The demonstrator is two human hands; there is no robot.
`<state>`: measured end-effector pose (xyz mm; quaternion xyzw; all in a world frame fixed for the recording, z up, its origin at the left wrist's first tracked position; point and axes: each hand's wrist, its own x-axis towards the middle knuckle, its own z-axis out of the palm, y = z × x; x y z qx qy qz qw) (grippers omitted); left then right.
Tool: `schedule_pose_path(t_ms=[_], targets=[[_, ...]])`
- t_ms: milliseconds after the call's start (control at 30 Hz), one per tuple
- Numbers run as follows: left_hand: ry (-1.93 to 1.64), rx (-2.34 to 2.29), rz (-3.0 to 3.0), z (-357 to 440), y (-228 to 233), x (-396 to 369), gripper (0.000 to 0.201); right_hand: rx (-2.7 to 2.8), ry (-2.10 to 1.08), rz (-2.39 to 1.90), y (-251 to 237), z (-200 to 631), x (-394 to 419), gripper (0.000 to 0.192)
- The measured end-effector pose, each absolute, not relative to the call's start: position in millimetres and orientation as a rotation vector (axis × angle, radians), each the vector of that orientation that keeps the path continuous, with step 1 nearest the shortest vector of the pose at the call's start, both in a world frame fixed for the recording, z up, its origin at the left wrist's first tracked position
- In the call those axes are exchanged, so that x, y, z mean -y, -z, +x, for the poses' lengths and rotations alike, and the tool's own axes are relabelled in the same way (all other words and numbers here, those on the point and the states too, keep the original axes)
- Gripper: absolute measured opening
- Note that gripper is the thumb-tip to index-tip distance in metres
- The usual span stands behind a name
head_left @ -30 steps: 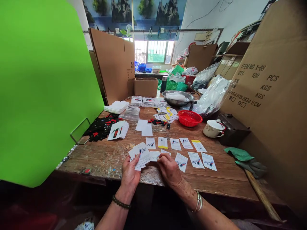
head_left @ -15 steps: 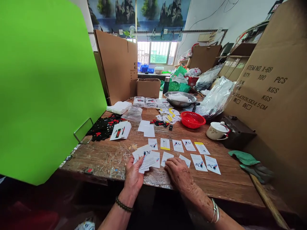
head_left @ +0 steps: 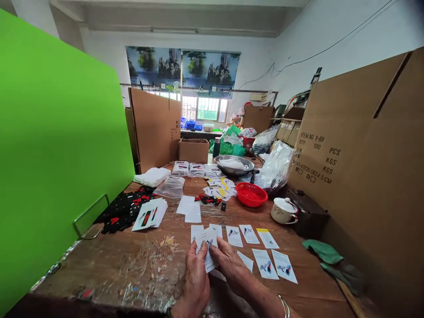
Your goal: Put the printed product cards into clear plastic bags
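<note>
Printed white cards are held upright in front of me, gathered in a bundle above the table's near edge. My left hand is closed on their left side, thumb on the front. From the right, my right hand grips the same cards, its fingertips at their edge. Beyond and to the right, loose cards lie in two rows, among them a card with a yellow band and a picture card. One card is partly hidden by my right hand.
At the left lie a stack of printed sheets and a pile of black and red pieces. Farther back stand a red basket and a metal pan. A lidded mug is on the right. Cardboard and a green panel flank the table.
My right hand has left the card row and moved left to the cards in my left hand. The fanned cards are now drawn together. The view has tilted upward.
</note>
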<state>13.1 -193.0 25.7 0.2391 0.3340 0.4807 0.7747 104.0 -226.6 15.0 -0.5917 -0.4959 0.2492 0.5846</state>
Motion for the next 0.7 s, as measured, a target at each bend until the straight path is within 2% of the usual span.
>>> schedule_pose_path(t_ms=[167,300,367,467,700], targets=[[-1.045,-0.723,0.619,46,-29,167,0.038,0.846,-0.991,-1.162,-34,129,198,0.036],[-1.020,-0.648,0.744,54,-32,140,0.050,0.755,-1.091,-1.157,-34,166,164,0.039],[-1.021,-0.678,0.782,49,-30,124,0.054,0.768,-1.010,-1.297,-30,190,140,0.034],[-1.052,-0.807,0.848,35,-22,100,0.053,0.772,-0.716,-1.588,-30,229,98,0.026],[-1.098,-0.932,0.930,18,-2,72,0.044,0.841,-0.298,-1.824,-53,313,12,0.048]])
